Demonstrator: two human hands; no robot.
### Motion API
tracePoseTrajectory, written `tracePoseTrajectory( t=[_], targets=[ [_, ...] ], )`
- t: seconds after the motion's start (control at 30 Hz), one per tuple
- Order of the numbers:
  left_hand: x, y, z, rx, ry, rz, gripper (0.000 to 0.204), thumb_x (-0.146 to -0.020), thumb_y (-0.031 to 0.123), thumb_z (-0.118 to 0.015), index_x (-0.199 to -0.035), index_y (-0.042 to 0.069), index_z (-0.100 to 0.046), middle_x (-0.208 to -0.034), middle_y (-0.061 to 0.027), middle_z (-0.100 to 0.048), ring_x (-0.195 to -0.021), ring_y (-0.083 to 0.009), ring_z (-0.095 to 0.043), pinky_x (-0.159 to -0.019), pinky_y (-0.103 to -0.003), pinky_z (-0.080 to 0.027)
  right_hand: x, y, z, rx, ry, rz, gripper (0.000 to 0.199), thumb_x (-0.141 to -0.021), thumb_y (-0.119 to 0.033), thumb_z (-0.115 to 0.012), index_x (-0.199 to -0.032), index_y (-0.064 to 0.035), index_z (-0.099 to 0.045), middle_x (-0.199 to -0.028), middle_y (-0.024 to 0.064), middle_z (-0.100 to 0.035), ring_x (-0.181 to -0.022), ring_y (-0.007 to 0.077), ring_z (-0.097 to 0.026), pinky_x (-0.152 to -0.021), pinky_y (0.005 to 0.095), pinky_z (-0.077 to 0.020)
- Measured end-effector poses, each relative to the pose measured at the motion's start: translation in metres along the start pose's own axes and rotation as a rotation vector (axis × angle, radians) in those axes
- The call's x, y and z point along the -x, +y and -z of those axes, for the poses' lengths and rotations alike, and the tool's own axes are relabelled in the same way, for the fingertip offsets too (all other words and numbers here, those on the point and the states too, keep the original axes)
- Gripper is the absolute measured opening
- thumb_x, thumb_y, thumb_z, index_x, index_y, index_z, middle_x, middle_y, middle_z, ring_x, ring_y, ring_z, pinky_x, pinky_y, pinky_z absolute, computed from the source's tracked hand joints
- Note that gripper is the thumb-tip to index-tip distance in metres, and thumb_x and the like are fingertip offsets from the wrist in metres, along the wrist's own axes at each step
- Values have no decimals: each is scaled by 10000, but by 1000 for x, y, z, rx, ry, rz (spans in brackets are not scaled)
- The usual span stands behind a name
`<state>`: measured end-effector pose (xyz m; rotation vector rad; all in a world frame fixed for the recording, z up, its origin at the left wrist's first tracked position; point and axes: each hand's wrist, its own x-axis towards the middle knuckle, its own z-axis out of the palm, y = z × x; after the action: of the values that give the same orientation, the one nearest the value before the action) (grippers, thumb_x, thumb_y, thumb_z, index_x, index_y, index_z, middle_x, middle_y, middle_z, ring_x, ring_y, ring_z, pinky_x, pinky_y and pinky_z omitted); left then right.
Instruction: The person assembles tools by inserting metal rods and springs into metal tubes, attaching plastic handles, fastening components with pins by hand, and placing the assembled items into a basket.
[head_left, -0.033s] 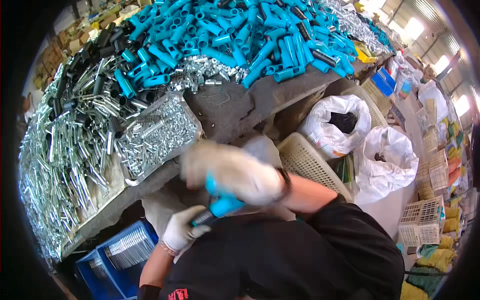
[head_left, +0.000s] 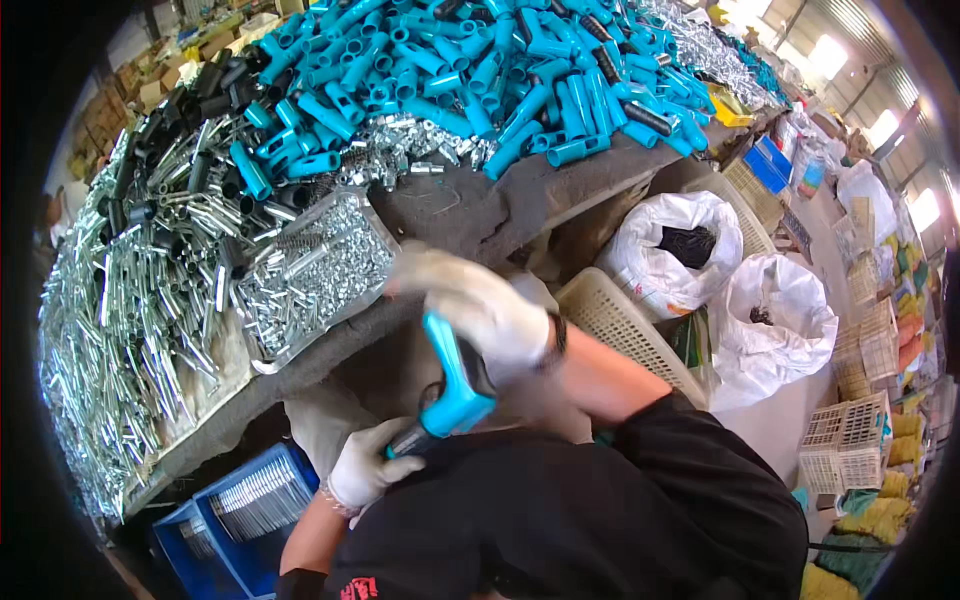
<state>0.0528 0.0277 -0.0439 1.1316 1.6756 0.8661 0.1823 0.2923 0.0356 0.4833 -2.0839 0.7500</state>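
My left hand (head_left: pixel 368 466), in a white glove, is closed around the dark tubular end of a teal, gun-shaped hand tool (head_left: pixel 458 398). The tool lies across in front of my black shirt, its slim teal arm pointing up and away. Over that arm is my right hand (head_left: pixel 478 305), also gloved, near the edge of a clear tray (head_left: pixel 388 222) of small metal parts. Motion smears its fingers, so I cannot tell whether they hold anything.
Teal tubular handles (head_left: pixel 420 70) pile up on the bench, with shiny metal rods (head_left: pixel 140 320) to the left. A blue bin (head_left: pixel 262 495) sits below left. On the right are a cream plastic basket (head_left: pixel 625 335) and two white sacks (head_left: pixel 650 225) (head_left: pixel 775 335).
My right hand has shifted slightly up and to the right, off the tool, and more of the teal body shows. My left hand keeps its grip in about the same place.
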Motion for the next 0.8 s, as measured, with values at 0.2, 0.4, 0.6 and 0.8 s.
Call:
tracePoseTrajectory(
  t=[0.2,0.4,0.6,0.8],
  targets=[
    [-17,9,-2,-90,-16,-245,585,-786,271,-830,-1218,-57,-609,-967,-84,-704,-906,-184,-663,-826,-318,-529,-1,-29,0,-419,-224,-226,366,-1002,-301,-479,-1181,-16,-624,-1192,182,-632,-1251,373,-510,-1103,468,-340],
    [-28,-27,3,178,71,-150,460,-821,169,-795,-1201,-27,-627,-927,-45,-685,-884,-109,-619,-823,-293,-519,-20,-44,12,-386,-435,-31,311,-984,-162,-502,-1254,-98,-643,-1282,158,-630,-1363,368,-441,-1188,517,-205],
    [-17,10,34,581,-60,166,546,-815,281,-825,-1239,9,-615,-1038,-99,-702,-935,-138,-631,-854,-310,-514,21,-13,18,-790,-60,-259,317,-951,-156,-580,-1238,-32,-627,-1288,136,-631,-1304,366,-503,-1183,493,-231],
    [-18,12,-7,-147,229,-227,592,-769,285,-857,-1214,-13,-605,-1058,-190,-701,-978,-263,-697,-852,-370,-532,-30,27,-9,-291,-127,-946,265,-927,-94,-538,-1151,-2,-647,-933,169,-703,-869,296,-699,-799,395,-550]
  ],
)
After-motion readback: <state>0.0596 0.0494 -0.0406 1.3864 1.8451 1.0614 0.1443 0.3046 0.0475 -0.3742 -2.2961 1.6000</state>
